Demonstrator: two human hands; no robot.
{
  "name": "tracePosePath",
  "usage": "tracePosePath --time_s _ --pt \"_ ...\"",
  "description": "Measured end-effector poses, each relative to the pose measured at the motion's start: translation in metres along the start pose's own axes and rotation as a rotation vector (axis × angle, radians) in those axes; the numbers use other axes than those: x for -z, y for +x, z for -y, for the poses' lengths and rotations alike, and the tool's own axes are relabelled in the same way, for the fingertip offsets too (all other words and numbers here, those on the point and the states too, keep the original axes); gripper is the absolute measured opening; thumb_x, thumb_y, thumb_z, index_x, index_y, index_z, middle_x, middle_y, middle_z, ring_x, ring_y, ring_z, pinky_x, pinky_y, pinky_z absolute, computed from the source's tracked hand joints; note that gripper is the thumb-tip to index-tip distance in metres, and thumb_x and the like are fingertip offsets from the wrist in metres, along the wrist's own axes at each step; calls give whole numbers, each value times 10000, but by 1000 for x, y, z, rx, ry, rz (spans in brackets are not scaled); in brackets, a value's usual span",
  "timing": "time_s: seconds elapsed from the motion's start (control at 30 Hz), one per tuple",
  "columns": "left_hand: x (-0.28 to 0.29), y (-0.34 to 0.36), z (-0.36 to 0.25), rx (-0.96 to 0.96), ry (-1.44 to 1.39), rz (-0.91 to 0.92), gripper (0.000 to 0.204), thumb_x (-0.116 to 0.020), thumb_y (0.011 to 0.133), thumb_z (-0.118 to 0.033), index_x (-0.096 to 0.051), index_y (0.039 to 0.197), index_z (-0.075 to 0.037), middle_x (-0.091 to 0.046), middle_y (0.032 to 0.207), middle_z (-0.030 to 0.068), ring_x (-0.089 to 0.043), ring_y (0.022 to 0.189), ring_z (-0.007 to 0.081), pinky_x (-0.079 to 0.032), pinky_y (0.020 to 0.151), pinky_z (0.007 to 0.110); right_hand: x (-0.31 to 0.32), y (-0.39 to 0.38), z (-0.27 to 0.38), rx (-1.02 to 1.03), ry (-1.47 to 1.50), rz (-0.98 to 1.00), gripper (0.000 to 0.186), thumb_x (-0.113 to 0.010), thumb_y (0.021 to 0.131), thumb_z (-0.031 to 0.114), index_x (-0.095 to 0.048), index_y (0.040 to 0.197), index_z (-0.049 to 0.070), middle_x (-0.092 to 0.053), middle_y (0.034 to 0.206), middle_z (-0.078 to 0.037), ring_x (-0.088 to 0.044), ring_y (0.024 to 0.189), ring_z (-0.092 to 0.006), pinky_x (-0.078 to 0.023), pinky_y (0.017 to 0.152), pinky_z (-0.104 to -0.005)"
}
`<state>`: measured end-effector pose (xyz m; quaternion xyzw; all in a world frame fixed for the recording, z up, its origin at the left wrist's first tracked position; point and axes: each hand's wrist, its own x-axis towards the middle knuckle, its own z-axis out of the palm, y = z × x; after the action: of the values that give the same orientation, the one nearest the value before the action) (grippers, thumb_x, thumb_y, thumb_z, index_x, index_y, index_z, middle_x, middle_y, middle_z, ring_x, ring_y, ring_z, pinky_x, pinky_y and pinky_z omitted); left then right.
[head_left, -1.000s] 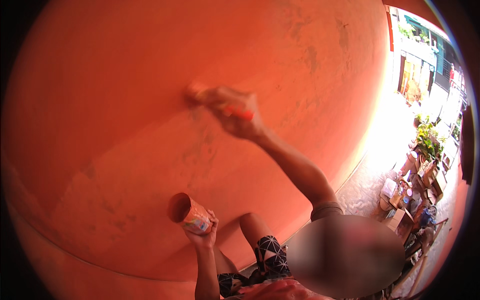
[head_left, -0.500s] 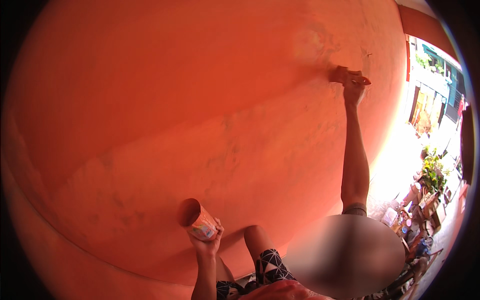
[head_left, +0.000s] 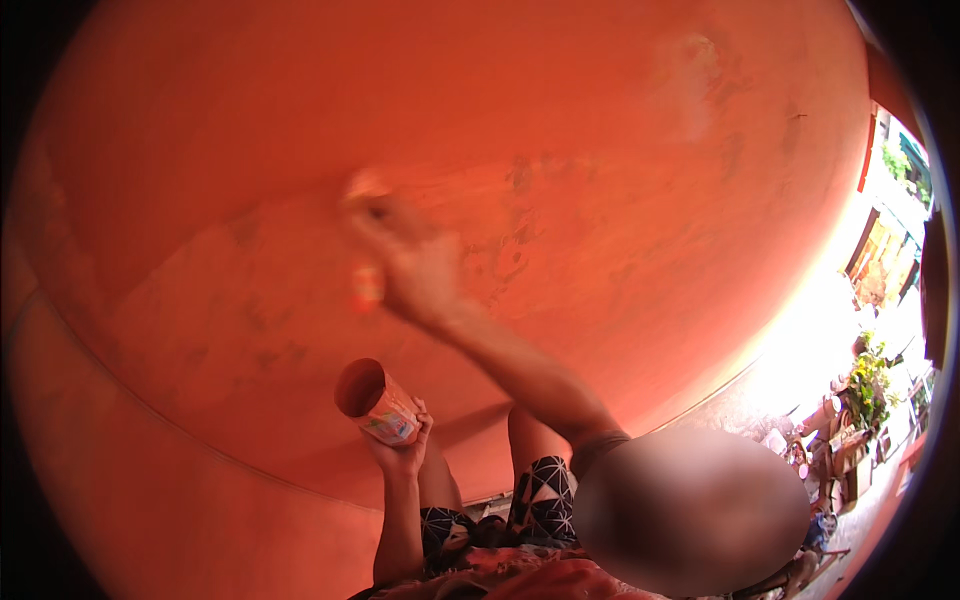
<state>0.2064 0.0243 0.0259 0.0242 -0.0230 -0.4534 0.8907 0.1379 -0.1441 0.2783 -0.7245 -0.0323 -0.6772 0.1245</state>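
My left hand (head_left: 398, 452) grips an open cylindrical paint container (head_left: 376, 400), low in the head view, its mouth tilted toward the upper left and its rim coated orange-red. My right hand (head_left: 420, 265) is closed on a paintbrush (head_left: 365, 190) and stretched over the orange-red wall (head_left: 600, 110), above the container. The hand and brush are smeared by motion; whether the bristles touch the wall cannot be told. Patches of uneven, mottled paint show around the brush and to its right.
My bent legs in patterned shorts (head_left: 540, 500) are near the wall's lower edge. At the right is a bright opening with leafy plants (head_left: 868, 385) and piled clutter (head_left: 850, 450) along a pale floor (head_left: 740, 405). A blurred oval hides the lower middle-right of the view.
My right hand with the brush has swept from the upper right down to the left in the last half second. The wall and opening have shifted in view; the container stays in my left hand.
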Motion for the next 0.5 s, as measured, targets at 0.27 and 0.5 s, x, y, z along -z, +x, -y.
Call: tracePosePath --time_s 0.27,0.5 --pt "-16 -6 19 -116 18 2 596 -643 893 -518 -565 1292 -82 -581 1192 168 -555 1139 344 -486 864 422 -34 12 -4 9 425 62 350 -700 845 56 -622 1186 45 -641 1056 -97 -662 918 -272 -557 750 -391" --pt "-21 -11 21 -124 45 21 604 -639 892 -518 -551 1285 -68 -577 1185 178 -569 1114 347 -499 850 428 204 -12 -162 -283 -168 -559 103 -618 948 20 -645 1023 -46 -624 947 -57 -629 853 -191 -541 785 -323"
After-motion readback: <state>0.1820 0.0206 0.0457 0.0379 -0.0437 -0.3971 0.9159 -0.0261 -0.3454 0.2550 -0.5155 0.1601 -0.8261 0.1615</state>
